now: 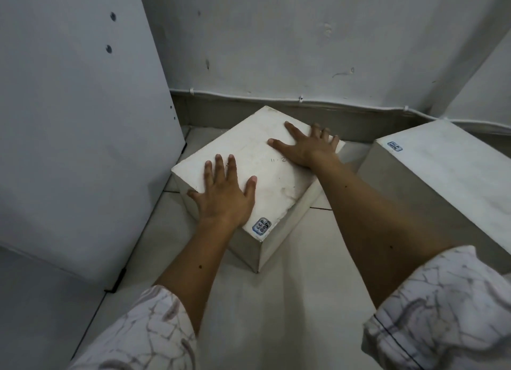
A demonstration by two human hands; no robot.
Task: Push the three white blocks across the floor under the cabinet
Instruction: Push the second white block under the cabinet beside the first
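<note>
Pale floor tiles (276,314) with thin dark grout lines run up to a grey skirting strip and a scuffed, marked white wall (304,38) — a thin white cable (249,96) is clipped along the wall just above the skirting. Left of everything stands a tall white cabinet panel (83,121) with two dark holes near its upper part; its lower corner rests on the floor beside a small black foot.

Just right of that panel, a white block (265,170) sits on the tiles at an angle, one corner pointing toward the camera, its far corner close to the skirting. A small blue-inked label is stuck on the top face beside the heel of the left hand, and faint handwriting shows between the two hands.

Left hand (224,198) lies flat on the block's top near its left edge, fingers spread apart, the little finger hanging over the edge. Right hand (307,145) lies flat too, farther along the top toward the wall, fingers splayed with the outer ones reaching the block's right edge. Neither hand grips anything — both palms press down on the top face. Both forearms are bare, with white patterned sleeves (442,314) pushed up.

Beyond the right hand's fingers, well apart from them, a second white block (448,170) sits on the floor at the right side, with its own small blue label near its far-left corner.
</note>
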